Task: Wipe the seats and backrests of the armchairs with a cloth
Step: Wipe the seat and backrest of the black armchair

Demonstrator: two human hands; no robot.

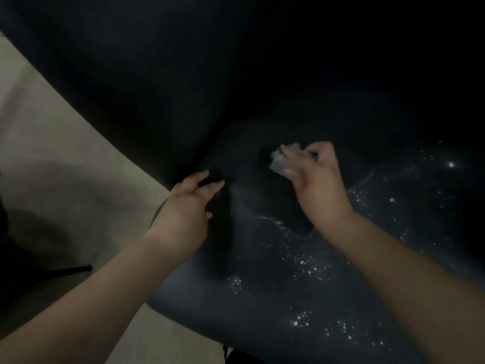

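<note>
Cloth bunched in my right hand, over the armchair seat.
My right hand (315, 177) pinches the pale cloth (284, 158) at its fingertips above the dark seat (275, 258); left hand (186, 206) loose, fingers apart, beside seat edge.

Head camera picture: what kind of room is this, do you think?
Hard to say in this dim light; probably an indoor sitting or waiting area. A dark, shiny armchair seat and backrest fill the view, above a pale smooth floor. The right hand holds a cloth.
</note>
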